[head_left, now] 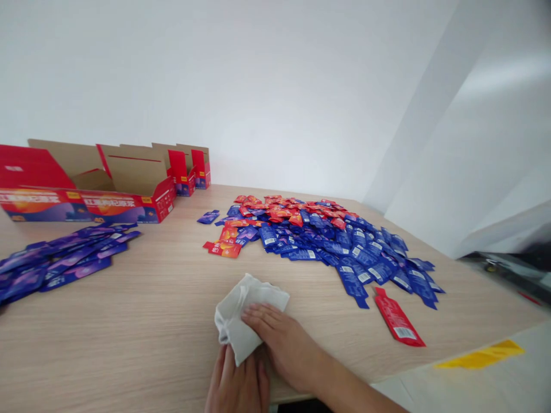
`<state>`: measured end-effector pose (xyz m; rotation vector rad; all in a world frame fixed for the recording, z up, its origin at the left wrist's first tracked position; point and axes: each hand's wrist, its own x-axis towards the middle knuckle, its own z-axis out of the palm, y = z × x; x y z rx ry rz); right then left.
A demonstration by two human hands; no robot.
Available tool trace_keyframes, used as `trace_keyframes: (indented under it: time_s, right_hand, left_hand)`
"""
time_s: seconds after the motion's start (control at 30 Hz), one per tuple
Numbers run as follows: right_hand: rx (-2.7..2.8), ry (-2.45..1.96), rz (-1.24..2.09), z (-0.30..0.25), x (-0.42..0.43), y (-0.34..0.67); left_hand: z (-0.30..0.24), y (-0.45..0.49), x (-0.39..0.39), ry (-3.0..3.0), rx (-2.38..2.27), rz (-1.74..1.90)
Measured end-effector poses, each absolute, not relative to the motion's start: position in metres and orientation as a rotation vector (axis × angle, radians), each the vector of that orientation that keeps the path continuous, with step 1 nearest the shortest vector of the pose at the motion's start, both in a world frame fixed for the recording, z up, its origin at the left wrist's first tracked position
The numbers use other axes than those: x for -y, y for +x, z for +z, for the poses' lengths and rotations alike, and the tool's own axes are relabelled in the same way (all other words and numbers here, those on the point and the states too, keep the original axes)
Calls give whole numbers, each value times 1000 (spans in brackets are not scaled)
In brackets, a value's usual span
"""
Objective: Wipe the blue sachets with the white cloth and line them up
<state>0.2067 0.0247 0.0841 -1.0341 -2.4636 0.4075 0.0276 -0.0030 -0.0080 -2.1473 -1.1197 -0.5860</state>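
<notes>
A white folded cloth (247,307) lies on the wooden table (155,321) near its front edge. My right hand (282,338) rests flat on the cloth with fingers stretched out. My left hand (236,384) lies flat on the table just below, its fingers touching the cloth's lower edge. Beyond the cloth spreads a big heap of blue and red sachets (322,241). One red sachet (398,318) lies alone to the right of my hands.
A row of purple-blue sachets (60,261) lies at the left. Open red cardboard boxes (107,189) stand at the back left, with smaller ones (193,169) behind. A white wall is at the back; a yellow strip (482,355) lies off the table's right edge.
</notes>
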Motion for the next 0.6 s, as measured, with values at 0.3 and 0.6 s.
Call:
trace_keyframes:
  time_s: [0.3,0.6]
  right_hand:
    - [2140,-1408,242,65,-86,303]
    - [2442,-1024,439,83,-26,206]
  left_hand:
    - [-4,34,-2,-2005,1144,-667]
    - [-15,33,4,-2084,1173,-609]
